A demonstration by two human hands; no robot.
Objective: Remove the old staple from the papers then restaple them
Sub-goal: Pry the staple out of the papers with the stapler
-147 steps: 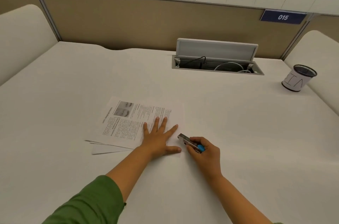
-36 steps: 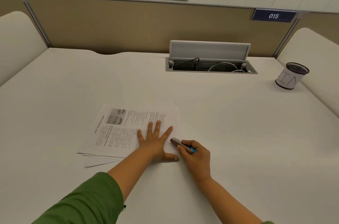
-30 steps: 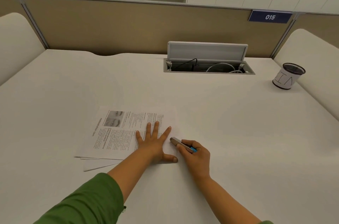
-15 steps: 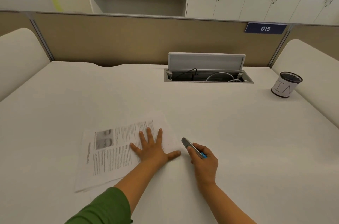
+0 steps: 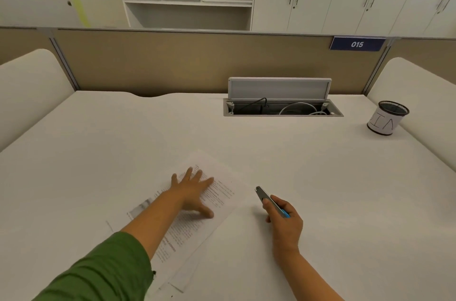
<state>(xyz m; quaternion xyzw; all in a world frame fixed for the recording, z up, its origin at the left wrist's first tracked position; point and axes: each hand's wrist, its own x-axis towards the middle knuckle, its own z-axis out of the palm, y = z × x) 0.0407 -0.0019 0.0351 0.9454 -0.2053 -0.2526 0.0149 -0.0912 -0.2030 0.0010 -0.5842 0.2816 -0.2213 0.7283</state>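
Observation:
A few printed papers (image 5: pixel 217 192) lie on the white desk (image 5: pixel 320 189), turned so their long side runs from near left to far right. My left hand (image 5: pixel 192 192) rests flat on them with fingers spread. To the right, off the paper, my right hand (image 5: pixel 283 221) grips a slim metal staple remover with a blue handle (image 5: pixel 267 199), its tip pointing up and left toward the sheets. No staple can be made out at this size.
An open cable box (image 5: pixel 281 103) with its lid raised is set into the desk at the back. A mesh pen cup (image 5: pixel 387 118) stands at the far right. Padded dividers flank both sides, and a beige partition runs behind.
The papers have been rotated clockwise under my left hand, from lying sideways to pointing away. My right hand with the tool has drawn back from the paper's edge.

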